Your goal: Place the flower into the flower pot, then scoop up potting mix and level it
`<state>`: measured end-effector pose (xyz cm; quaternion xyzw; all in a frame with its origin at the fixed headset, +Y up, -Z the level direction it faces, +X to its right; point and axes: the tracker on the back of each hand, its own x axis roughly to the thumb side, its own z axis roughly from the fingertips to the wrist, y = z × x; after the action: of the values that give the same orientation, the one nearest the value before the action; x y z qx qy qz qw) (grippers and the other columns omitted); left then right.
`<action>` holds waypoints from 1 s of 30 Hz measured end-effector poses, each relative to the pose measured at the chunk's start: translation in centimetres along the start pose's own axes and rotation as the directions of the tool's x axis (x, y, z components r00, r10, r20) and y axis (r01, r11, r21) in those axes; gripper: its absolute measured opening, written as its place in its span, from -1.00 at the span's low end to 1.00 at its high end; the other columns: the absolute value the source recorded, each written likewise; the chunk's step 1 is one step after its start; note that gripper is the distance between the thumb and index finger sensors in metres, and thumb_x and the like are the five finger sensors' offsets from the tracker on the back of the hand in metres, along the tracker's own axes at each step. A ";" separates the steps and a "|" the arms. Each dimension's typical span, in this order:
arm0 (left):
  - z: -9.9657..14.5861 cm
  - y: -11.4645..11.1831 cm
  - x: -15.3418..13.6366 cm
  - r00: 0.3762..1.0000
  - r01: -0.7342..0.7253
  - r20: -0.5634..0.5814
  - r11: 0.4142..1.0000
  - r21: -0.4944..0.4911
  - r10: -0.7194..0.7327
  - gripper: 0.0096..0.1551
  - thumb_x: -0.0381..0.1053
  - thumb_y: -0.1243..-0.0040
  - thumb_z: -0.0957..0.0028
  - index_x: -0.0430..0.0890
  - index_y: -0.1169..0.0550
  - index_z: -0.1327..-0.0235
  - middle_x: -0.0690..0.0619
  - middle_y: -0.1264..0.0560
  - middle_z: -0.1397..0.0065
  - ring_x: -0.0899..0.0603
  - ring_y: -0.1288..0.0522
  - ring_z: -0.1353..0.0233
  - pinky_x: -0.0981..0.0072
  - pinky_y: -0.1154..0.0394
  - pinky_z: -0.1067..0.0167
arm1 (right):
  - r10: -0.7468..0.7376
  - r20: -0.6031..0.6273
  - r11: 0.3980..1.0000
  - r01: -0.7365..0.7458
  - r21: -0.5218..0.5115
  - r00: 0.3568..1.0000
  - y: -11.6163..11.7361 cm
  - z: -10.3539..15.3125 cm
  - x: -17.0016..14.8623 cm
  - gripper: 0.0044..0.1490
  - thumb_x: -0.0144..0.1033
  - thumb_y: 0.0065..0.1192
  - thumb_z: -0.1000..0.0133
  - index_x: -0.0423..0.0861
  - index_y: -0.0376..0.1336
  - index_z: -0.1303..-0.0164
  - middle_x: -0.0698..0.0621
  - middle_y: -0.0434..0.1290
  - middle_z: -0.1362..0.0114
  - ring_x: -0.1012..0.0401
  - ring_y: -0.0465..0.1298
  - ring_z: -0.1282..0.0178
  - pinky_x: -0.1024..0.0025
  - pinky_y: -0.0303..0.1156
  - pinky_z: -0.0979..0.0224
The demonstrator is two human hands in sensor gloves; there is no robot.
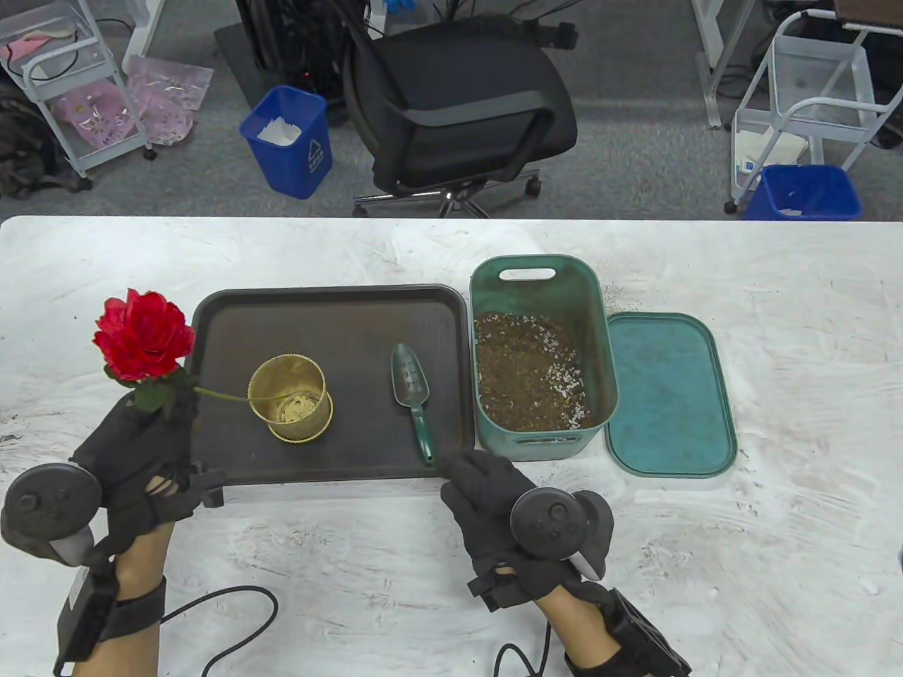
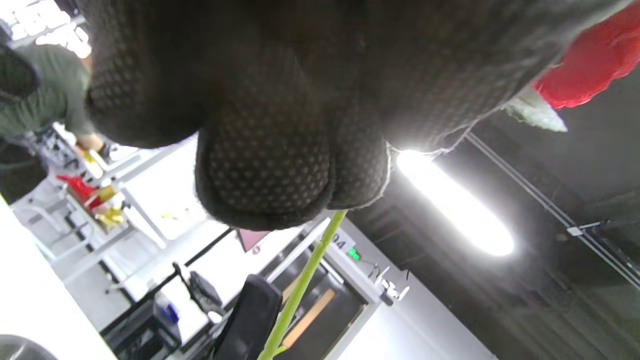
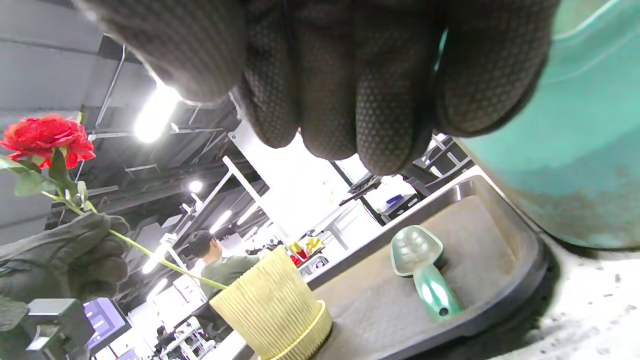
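Both hands wear black knit gloves with a dotted grip texture, left hand [image 1: 137, 451] and right hand [image 1: 494, 493]. Each has a round dark-grey tracker with buttons strapped on the back, black wrist straps, and thin black cables trailing off.

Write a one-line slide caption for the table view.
Left hand holds a red flower, stem tip in the gold pot on the tray; right hand near the scoop.
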<state>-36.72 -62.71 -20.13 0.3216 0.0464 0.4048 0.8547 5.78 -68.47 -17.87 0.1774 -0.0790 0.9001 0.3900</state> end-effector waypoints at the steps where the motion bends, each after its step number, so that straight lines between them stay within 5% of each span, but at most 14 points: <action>1: 0.1 -0.2 -0.2 1.000 -0.005 -0.006 1.000 -0.010 0.005 -0.57 0.22 -0.52 0.11 0.03 -0.80 0.09 0.18 -0.82 0.13 -0.01 -0.89 0.29 0.26 -0.80 0.23 | 0.007 0.002 1.000 -0.007 0.003 1.000 0.1 -0.1 0.1 -0.42 -0.13 0.24 -0.02 -0.11 0.42 -0.20 -0.21 0.55 -0.33 -0.19 0.60 -0.16 -0.27 0.51 -0.19; 9: 0.7 -1.6 -2.1 0.998 0.017 -0.053 0.997 -0.075 -0.021 -0.57 0.20 -0.51 0.10 0.01 -0.79 0.06 0.16 -0.80 0.10 -0.02 -0.88 0.25 0.24 -0.78 0.17 | 0.247 0.025 0.969 -0.247 0.022 0.969 2.0 -4.5 4.8 -0.42 -0.13 0.26 -0.02 -0.14 0.44 -0.17 -0.24 0.55 -0.35 -0.19 0.63 -0.17 -0.14 0.60 -0.18; 13: 0.9 -2.3 -2.9 0.996 -0.001 -0.087 0.995 -0.101 -0.008 -0.57 0.21 -0.50 0.10 0.02 -0.78 0.06 0.16 -0.79 0.11 -0.03 -0.86 0.24 0.23 -0.77 0.15 | 0.415 -0.089 0.903 -0.397 0.165 0.905 4.8 -9.2 6.8 -0.43 -0.12 0.26 -0.02 -0.14 0.43 -0.16 -0.25 0.54 -0.36 -0.19 0.63 -0.16 -0.09 0.62 -0.15; 16: 0.9 -2.3 -2.8 0.996 -0.001 -0.084 0.994 -0.108 -0.008 -0.57 0.21 -0.50 0.10 0.02 -0.78 0.06 0.17 -0.79 0.11 -0.03 -0.86 0.24 0.23 -0.77 0.15 | 0.652 -0.132 0.754 -0.620 0.217 0.747 7.7 -12.3 5.8 -0.45 -0.12 0.28 0.00 -0.13 0.45 -0.11 -0.24 0.59 -0.28 -0.16 0.67 -0.06 -0.02 0.67 -0.06; 21: 1.1 -2.1 -2.9 0.996 -0.010 -0.092 0.993 -0.115 -0.001 -0.56 0.21 -0.49 0.09 0.02 -0.78 0.06 0.16 -0.79 0.10 -0.04 -0.86 0.24 0.23 -0.76 0.15 | 0.887 -0.218 0.452 -0.672 0.586 0.406 11.4 -14.5 2.8 -0.25 0.06 0.29 0.02 -0.19 0.35 -0.24 -0.27 0.56 -0.28 -0.14 0.65 -0.01 0.07 0.66 0.04; 26: 1.0 -2.1 -3.4 0.993 -0.015 -0.115 0.994 -0.109 0.003 -0.56 0.21 -0.49 0.09 0.01 -0.78 0.06 0.16 -0.79 0.10 -0.04 -0.86 0.24 0.22 -0.76 0.15 | 0.919 -0.291 0.394 -0.624 0.675 0.266 13.7 -15.4 1.2 -0.20 0.10 0.31 0.04 -0.23 0.35 -0.23 -0.27 0.58 -0.22 -0.11 0.66 0.08 0.14 0.65 0.14; 30: 1.1 -2.1 -3.4 0.993 -0.020 -0.118 0.994 -0.109 0.007 -0.56 0.20 -0.49 0.09 0.01 -0.78 0.05 0.16 -0.78 0.10 -0.04 -0.86 0.24 0.22 -0.76 0.15 | 0.916 -0.336 0.399 -0.588 0.703 0.219 14.4 -15.6 0.1 -0.19 0.11 0.32 0.04 -0.23 0.35 -0.22 -0.26 0.59 -0.20 -0.09 0.66 0.10 0.15 0.65 0.15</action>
<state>-37.22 -66.70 -21.09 0.2498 0.0722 0.4307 0.8642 -8.81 -73.86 -32.26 -0.1558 0.1949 0.9534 -0.1694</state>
